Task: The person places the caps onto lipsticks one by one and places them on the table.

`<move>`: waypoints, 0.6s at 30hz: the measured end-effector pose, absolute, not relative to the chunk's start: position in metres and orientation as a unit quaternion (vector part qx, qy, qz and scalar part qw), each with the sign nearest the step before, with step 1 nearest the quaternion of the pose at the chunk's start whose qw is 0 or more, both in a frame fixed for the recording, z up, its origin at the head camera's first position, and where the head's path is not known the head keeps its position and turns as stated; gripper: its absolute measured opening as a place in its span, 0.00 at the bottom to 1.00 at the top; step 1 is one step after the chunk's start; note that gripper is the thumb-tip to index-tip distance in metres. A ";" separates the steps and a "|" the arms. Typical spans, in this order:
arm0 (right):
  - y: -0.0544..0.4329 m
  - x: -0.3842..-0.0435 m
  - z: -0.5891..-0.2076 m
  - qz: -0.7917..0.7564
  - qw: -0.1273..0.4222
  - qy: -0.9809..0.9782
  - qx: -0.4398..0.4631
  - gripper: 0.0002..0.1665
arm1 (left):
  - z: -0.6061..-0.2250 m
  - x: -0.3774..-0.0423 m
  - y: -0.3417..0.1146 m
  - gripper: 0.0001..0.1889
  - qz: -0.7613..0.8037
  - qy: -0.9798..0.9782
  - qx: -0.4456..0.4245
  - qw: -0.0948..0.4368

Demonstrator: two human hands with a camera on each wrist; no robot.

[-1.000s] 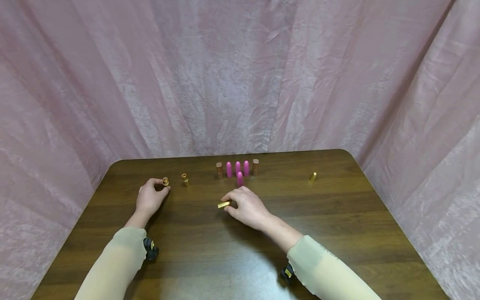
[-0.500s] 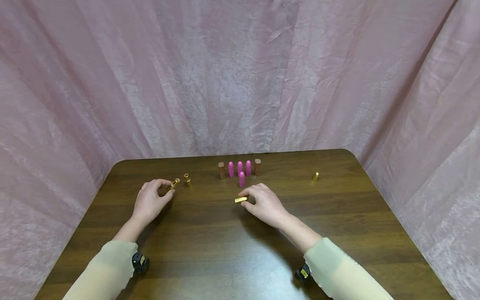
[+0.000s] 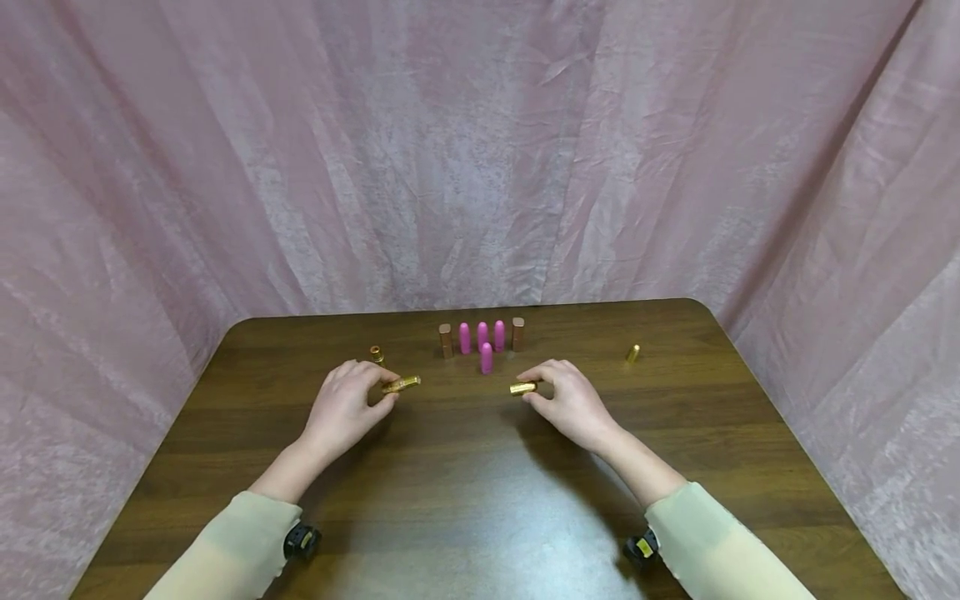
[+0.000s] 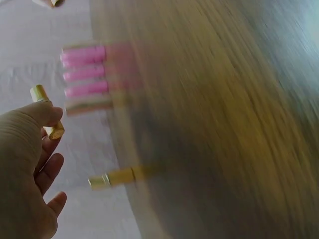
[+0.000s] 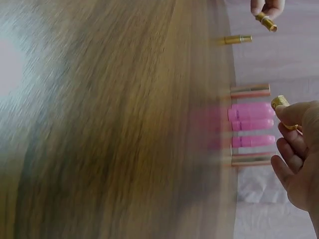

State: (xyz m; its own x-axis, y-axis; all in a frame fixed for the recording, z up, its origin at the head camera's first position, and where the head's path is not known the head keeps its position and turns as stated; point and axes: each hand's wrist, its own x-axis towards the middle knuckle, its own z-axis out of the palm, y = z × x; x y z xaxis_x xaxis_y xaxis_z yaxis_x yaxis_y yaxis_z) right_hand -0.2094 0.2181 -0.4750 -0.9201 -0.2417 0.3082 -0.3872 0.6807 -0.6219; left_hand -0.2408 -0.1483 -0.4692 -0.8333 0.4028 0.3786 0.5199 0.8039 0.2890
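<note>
My left hand (image 3: 345,414) pinches a slim gold lipstick tube (image 3: 406,383) between thumb and fingers, tilted nearly flat above the table. In the left wrist view the same tube (image 4: 56,130) shows a narrower collar and an uncapped end. Opposite it, my right hand (image 3: 573,408) pinches a shorter gold piece (image 3: 521,388) that looks like a lipstick cap, its patterned surface visible in the right wrist view. The two gold pieces face each other with a gap between them. Just behind my left fingers stands another uncapped gold lipstick tube (image 3: 377,353).
Several pink tubes (image 3: 486,358) stand upright at the back middle, one in front of the others, flanked by two rose-gold tubes (image 3: 446,341). A small gold cap-like piece (image 3: 633,352) stands far right on the wooden table (image 3: 465,483). Pink curtains (image 3: 480,167) hang behind.
My left hand has moved right with its gold tube, tipping it from upright towards flat. The right hand has shifted right with the gold cap.
</note>
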 end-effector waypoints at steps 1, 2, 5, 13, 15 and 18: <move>0.221 -0.209 -0.476 0.363 0.102 -0.910 0.169 0.16 | -0.469 -0.240 -0.143 0.12 -0.190 -0.936 -0.254 0.153; 0.223 -0.209 -0.476 0.367 0.102 -0.910 0.166 0.16 | -0.468 -0.239 -0.138 0.12 -0.187 -0.934 -0.263 0.156; 0.228 -0.207 -0.478 0.378 0.103 -0.907 0.155 0.16 | -0.466 -0.236 -0.124 0.11 -0.175 -0.928 -0.287 0.163; 0.229 -0.206 -0.480 0.401 0.111 -0.898 0.142 0.16 | -0.464 -0.232 -0.092 0.12 -0.156 -0.914 -0.334 0.171; 0.226 -0.206 -0.480 0.406 0.111 -0.896 0.142 0.15 | -0.464 -0.232 -0.086 0.12 -0.155 -0.911 -0.342 0.170; 0.222 -0.205 -0.479 0.410 0.106 -0.895 0.144 0.15 | -0.463 -0.231 -0.078 0.12 -0.157 -0.908 -0.350 0.169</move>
State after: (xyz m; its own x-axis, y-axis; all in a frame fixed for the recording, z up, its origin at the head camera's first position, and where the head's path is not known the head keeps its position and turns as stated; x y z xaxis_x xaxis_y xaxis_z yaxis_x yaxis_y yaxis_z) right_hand -0.2050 0.2219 -0.4792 -0.9363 -0.1700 0.3073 -0.3437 0.6229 -0.7028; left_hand -0.2311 -0.0776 -0.4632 -0.6970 0.5830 0.4175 0.6892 0.7054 0.1657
